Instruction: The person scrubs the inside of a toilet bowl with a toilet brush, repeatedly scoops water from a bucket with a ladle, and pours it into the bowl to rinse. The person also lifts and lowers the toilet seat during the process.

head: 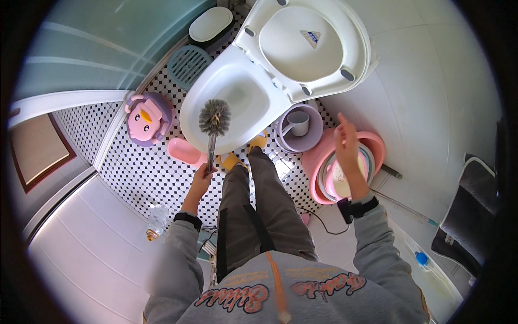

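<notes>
My left hand (201, 181) grips the handle of a toilet brush (215, 117). Its round grey bristle head is held up and appears over the front rim of the white toilet bowl (190, 109). Both the seat and the lid (299, 56) of the toilet are raised. Nothing is in my right hand (347, 150), which is lifted at the right with its fingers extended. Below it in the picture are stacked basins, with a large pink basin (317, 162) outermost. A lilac bucket (315, 137) holding a white mug (298, 123) stands between that stack and the toilet.
Left of the toilet are a pink character-shaped stool or potty (147, 121), a pink slipper (184, 150), a blue-grey slotted stool (189, 67) and a white-lidded bin (211, 24). A clear plastic bottle (158, 218) is at lower left. A dark cable (323, 224) trails behind my legs.
</notes>
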Available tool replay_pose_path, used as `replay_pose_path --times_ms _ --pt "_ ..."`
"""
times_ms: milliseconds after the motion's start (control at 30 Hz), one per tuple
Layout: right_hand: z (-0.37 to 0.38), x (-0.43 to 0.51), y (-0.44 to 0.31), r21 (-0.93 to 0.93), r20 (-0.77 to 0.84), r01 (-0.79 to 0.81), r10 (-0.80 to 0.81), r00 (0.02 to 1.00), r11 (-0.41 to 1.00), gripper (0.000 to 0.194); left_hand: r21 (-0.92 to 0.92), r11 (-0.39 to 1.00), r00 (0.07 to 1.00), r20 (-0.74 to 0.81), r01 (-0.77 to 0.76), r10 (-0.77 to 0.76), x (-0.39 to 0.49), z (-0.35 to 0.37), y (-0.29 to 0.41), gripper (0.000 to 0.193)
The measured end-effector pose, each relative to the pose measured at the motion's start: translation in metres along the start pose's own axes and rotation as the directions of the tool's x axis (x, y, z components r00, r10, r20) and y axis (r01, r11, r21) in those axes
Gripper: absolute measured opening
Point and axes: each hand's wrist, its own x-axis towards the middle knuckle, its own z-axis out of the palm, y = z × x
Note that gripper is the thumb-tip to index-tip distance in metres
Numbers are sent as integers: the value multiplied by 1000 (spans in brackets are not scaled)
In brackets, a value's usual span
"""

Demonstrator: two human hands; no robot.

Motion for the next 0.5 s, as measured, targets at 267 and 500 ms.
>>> replay_pose_path --times_ms 267,500 --pt "-84 204 13 -231 -238 324 -376 896 917 54 -43 998 982 -187 -37 28 11 6 25 18" --pt "-63 324 32 -665 252 447 -383 888 598 61 146 984 914 -404 103 -36 9 13 51 32"
